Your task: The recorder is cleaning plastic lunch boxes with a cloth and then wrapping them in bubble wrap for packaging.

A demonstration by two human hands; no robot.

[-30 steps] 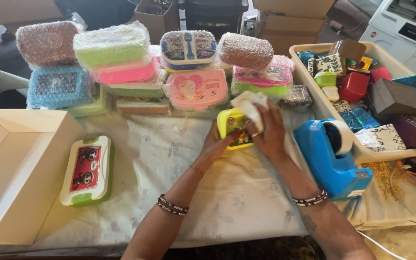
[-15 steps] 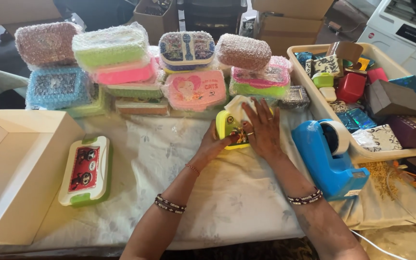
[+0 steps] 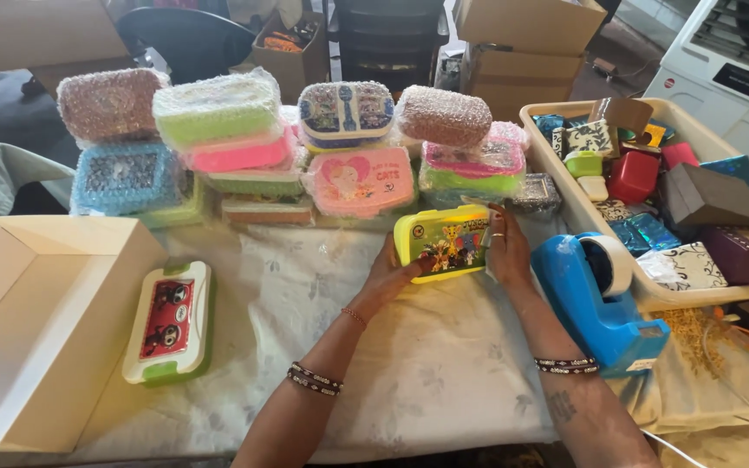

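A yellow lunch box with a cartoon picture on its lid is tilted up on the white tablecloth, in the middle. My left hand grips its left end from below. At its right end my right hand holds the side, fingers upright. Both wrists wear beaded bracelets. A green and white lunch box with a red lid picture lies flat to the left, apart from both hands.
Stacked lunch boxes in bubble wrap line the back. An open cardboard box stands at the left. A blue tape dispenser sits right of my right hand. Behind it is a cream tray of small gift boxes.
The white wrapping in my right hand over the yellow box is gone from view. The box is now tipped up, lid facing me, with one hand at each end.
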